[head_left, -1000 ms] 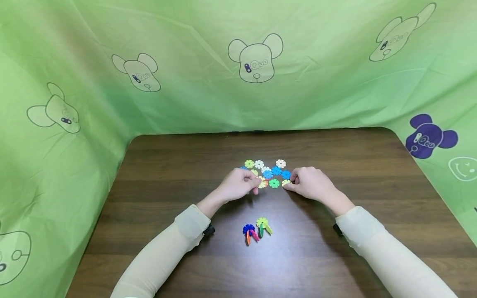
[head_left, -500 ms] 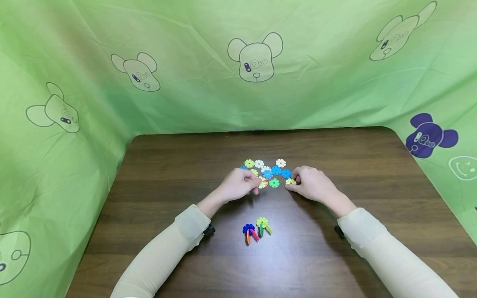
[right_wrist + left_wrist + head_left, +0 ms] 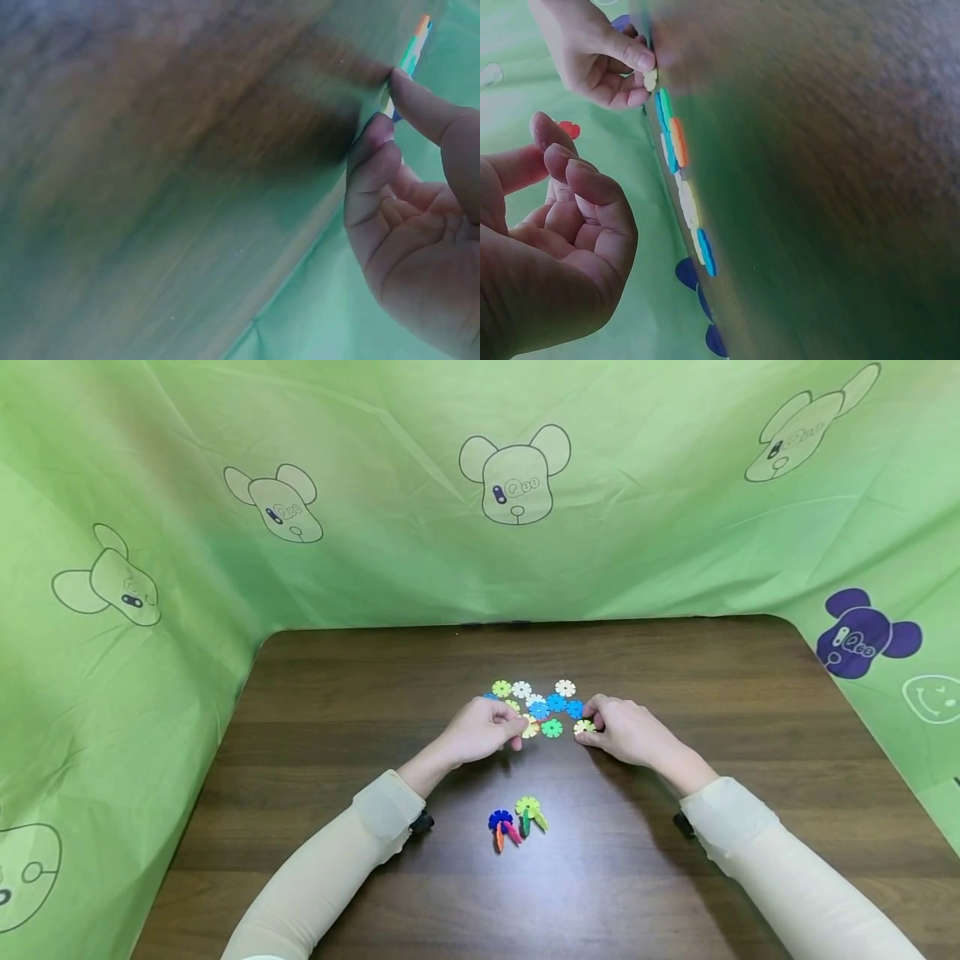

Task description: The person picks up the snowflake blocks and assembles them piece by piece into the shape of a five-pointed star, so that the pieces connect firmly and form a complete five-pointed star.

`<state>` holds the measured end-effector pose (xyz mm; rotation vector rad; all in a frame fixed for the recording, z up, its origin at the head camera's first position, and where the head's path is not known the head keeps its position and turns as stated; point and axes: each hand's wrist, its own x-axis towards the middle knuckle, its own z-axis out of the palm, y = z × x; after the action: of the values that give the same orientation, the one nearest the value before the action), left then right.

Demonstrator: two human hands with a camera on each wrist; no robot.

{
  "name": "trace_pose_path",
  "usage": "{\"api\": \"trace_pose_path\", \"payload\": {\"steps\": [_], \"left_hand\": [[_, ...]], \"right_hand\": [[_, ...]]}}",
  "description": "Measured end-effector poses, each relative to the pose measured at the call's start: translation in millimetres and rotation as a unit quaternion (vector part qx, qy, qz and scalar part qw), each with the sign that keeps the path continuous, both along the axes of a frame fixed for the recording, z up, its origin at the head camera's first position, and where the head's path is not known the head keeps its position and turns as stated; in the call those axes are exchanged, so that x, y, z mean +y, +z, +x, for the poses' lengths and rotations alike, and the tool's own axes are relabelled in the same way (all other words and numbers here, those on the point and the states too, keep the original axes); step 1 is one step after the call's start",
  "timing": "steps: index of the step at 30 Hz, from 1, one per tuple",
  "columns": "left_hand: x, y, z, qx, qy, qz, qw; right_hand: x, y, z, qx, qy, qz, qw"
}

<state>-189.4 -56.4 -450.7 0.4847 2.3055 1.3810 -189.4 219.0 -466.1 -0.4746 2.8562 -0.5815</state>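
Note:
Notched plastic snowflake discs lie in a cluster on the table before both hands. My left hand (image 3: 482,731) is at the cluster's left front; in the left wrist view its thumb and fingertips pinch a small red disc (image 3: 570,129), mostly hidden by the fingers. A pale yellow disc (image 3: 529,727) shows beside these fingertips in the head view. My right hand (image 3: 626,727), at the cluster's right, pinches another pale yellow disc (image 3: 585,727) between thumb and index finger, low by the table. Between the hands are a green disc (image 3: 552,727) and several blue discs (image 3: 556,702).
Nearer on the wooden table (image 3: 375,893) stand two joined disc pieces, one with a dark blue disc (image 3: 500,821), one with a yellow-green disc (image 3: 528,807). White discs (image 3: 565,687) lie at the cluster's back. A green printed cloth (image 3: 390,552) hangs round the table.
My right hand has moved slightly right with the pale yellow disc, which now lies farther from the green disc. My left hand has stayed in place.

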Motion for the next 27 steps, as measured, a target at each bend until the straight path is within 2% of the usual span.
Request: {"api": "trace_pose_path", "payload": {"steps": [6,10,13,16,20,27], "left_hand": [[0.9,1.0,0.4,-0.003,0.002,0.0,1.0],[1.6,1.6,0.1,-0.007,0.002,0.007,0.9999],[2.5,1.1,-0.5,-0.014,0.005,0.022,0.9996],[3.5,0.8,-0.8,-0.029,0.012,0.045,0.9985],[5.0,1.5,-0.2,-0.048,0.023,0.067,0.9963],[7.7,2.6,0.7,-0.068,0.031,0.08,0.994]], "right_hand": [[1,1.4,2.5,0.003,0.024,-0.046,0.9987],[-1,4.0,6.9,-0.006,0.04,-0.096,0.9946],[-4,8.3,12.0,0.008,0.043,-0.127,0.991],[-8,11.9,17.7,0.044,0.056,-0.163,0.984],[-14,10.9,23.5,0.108,0.089,-0.205,0.9687],[-24,9.8,29.2,0.227,0.141,-0.217,0.939]]}}
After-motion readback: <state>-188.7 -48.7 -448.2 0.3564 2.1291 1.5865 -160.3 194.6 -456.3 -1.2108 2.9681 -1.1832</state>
